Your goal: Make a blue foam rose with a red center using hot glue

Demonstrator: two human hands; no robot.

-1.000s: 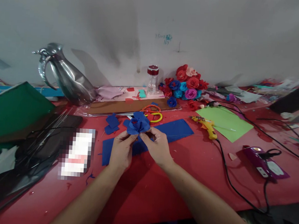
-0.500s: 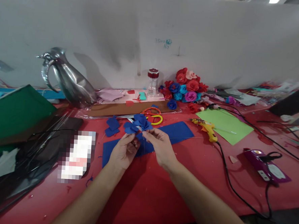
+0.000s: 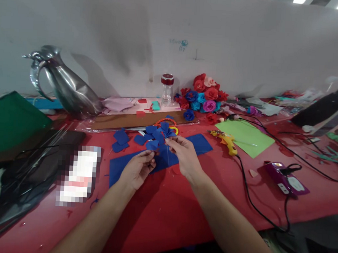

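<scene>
My right hand [image 3: 184, 152] pinches the base of a blue paper flower [image 3: 165, 131], and a thin stem hangs below it. Between the thumb and fingers of my left hand [image 3: 140, 166] is a single blue petal [image 3: 152, 145], just left of the flower. Beneath both hands lies a blue sheet [image 3: 126, 164] on the red table. Loose blue petals [image 3: 121, 137] rest to the left. Behind the flower, scissors [image 3: 169, 122] with orange and yellow handles are partly hidden.
A yellow glue gun [image 3: 228, 142] and a green sheet [image 3: 247, 137] lie to the right, near a purple power socket [image 3: 287, 179] with black cords. Behind stand a bouquet of paper flowers [image 3: 205, 94], a glass jar [image 3: 167, 90] and a metal jug [image 3: 68, 84].
My left hand has drawn away from the flower, down and left, with a petal in its fingers. The flower stays in my right hand. The whole view has shifted slightly.
</scene>
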